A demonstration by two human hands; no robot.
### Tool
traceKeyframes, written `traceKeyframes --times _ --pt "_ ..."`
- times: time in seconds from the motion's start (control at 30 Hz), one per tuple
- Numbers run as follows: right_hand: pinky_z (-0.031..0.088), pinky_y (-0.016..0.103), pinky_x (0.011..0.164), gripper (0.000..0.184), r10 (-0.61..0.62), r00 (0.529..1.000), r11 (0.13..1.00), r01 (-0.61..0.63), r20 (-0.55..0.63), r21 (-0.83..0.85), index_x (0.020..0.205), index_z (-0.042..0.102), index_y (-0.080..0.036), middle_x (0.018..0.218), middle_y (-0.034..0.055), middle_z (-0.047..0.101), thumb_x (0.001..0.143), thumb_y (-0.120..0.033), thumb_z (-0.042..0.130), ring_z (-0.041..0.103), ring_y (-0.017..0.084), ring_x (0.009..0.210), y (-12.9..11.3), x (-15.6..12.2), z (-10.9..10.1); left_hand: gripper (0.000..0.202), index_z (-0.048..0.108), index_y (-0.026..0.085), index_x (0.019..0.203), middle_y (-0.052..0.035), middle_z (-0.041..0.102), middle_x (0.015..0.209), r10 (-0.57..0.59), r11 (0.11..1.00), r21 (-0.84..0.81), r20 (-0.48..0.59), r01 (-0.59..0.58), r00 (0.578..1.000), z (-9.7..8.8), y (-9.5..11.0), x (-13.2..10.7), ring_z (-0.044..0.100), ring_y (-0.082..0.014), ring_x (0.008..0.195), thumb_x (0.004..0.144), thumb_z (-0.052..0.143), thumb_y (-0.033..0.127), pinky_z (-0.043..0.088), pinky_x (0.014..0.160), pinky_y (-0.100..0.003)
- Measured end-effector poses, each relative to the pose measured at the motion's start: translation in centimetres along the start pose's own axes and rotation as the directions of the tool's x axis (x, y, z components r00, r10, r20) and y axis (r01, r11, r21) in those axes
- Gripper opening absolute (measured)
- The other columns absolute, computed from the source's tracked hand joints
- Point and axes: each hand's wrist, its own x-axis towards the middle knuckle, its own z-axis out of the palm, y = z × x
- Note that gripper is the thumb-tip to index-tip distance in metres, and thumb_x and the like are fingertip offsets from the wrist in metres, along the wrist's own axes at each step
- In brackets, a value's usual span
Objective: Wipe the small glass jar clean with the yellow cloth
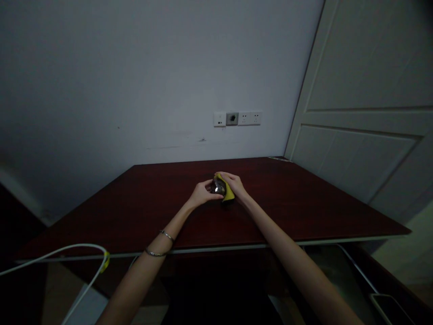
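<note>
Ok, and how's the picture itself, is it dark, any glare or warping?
All in the head view: dim light overall, nearly black below the tabletop; one small bright glint on the shiny round object in the left hand; the tabletop looks stretched wide toward its near corners, as from a wide lens; the yellow cloth stands out, though its weave can't be made out.

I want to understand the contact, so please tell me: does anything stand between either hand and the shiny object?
Yes: the cloth lies between the right hand and the shiny object, on its right side. Nothing visible stands between the left hand and it.
</note>
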Motion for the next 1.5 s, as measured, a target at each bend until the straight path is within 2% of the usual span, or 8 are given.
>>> traceKeyframes --times 0.1,0.23,0.43,0.53,0.7,0.93,1.2,1.5 --pt "0.048 0.04 0.089 0.048 0.006 0.996 0.992 0.004 -0.084 0.125 0.093 0.068 -0.014 0.101 0.0112 0.068 0.063 -0.051 0.067 0.064 0.025 0.094 0.3 -0.3 0.1 0.064 0.06 0.011 0.107 -0.0122 0.063 0.111 -0.003 0.992 -0.124 -0.048 -0.003 0.999 -0.1 0.2 0.1 0.061 -0.0221 0.097 0.047 0.081 0.022 0.046 0.089 -0.036" --pt "0.047 0.04 0.091 0.048 -0.082 0.993 0.992 0.089 -0.084 0.085 0.099 0.066 -0.015 0.106 0.0116 0.066 0.068 -0.052 0.063 0.062 0.024 0.098 0.2 -0.3 0.1 0.054 0.062 0.01 0.102 -0.011 0.065 0.107 -0.027 0.987 -0.162 -0.097 0.011 0.995 -0.2 0.5 0.2 0.061 -0.0211 0.094 0.053 0.078 0.026 0.046 0.087 -0.034" --pt "0.038 0.038 0.101 0.048 -0.26 0.949 0.941 0.29 0.176 -0.175 0.112 0.06 -0.02 0.125 0.0086 0.056 0.073 -0.047 0.06 0.052 0.022 0.115 -0.9 -1.2 -0.5 0.052 0.064 0.011 0.099 -0.011 0.067 0.097 -0.144 0.979 -0.158 -0.09 0.129 0.985 -0.1 0.6 -0.3 0.063 -0.0179 0.079 0.055 0.077 0.035 0.048 0.068 -0.027" --pt "0.038 0.038 0.1 0.065 -0.243 0.916 0.926 0.317 0.319 -0.206 0.127 0.046 -0.023 0.132 0.008 0.049 0.068 -0.041 0.068 0.05 0.023 0.117 -1.4 -1.8 -0.8 0.049 0.065 0.009 0.095 -0.0109 0.068 0.09 -0.188 0.96 -0.225 -0.071 0.168 0.98 -0.1 0.5 -0.8 0.062 -0.016 0.072 0.059 0.073 0.042 0.048 0.065 -0.026" --pt "0.034 0.037 0.103 0.089 -0.242 0.886 0.907 0.351 0.396 -0.232 0.135 0.032 -0.027 0.14 0.0079 0.037 0.058 -0.033 0.076 0.041 0.023 0.125 -1.3 -2.2 -0.7 0.046 0.066 0.009 0.086 -0.0087 0.068 0.08 -0.211 0.949 -0.253 -0.061 0.189 0.976 -0.2 0.4 -1.2 0.06 -0.0128 0.064 0.059 0.072 0.046 0.047 0.062 -0.024" --pt "0.033 0.039 0.104 0.09 -0.244 0.919 0.905 0.331 0.311 -0.267 0.135 0.033 -0.024 0.135 0.0101 0.043 0.057 -0.031 0.076 0.045 0.023 0.121 -0.9 -2.5 -0.1 0.05 0.066 0.008 0.085 -0.0091 0.066 0.079 -0.238 0.936 -0.272 -0.022 0.223 0.971 -0.4 -0.2 -0.8 0.059 -0.0128 0.064 0.061 0.068 0.053 0.048 0.064 -0.026" --pt "0.045 0.036 0.092 0.081 -0.057 0.998 0.976 0.062 0.033 -0.21 0.128 0.043 -0.015 0.121 0.0128 0.056 0.057 -0.039 0.074 0.056 0.024 0.106 -0.6 -1.6 -0.1 0.101 0.037 0.017 0.131 -0.0164 0.048 0.128 -0.026 0.967 -0.253 -0.009 0.023 1.0 0.0 -0.5 0.1 0.056 -0.0239 0.106 0.041 0.084 0.026 0.046 0.088 -0.033" --pt "0.035 0.036 0.102 0.071 -0.135 0.976 0.94 0.181 0.171 -0.289 0.131 0.039 -0.018 0.13 0.0102 0.049 0.07 -0.043 0.064 0.049 0.022 0.117 -0.1 -1.7 -0.4 0.082 0.047 0.009 0.119 -0.0169 0.055 0.12 -0.014 0.996 -0.087 -0.084 0.007 0.996 0.3 -0.8 -0.1 0.057 -0.0277 0.105 0.045 0.082 0.017 0.043 0.094 -0.044"
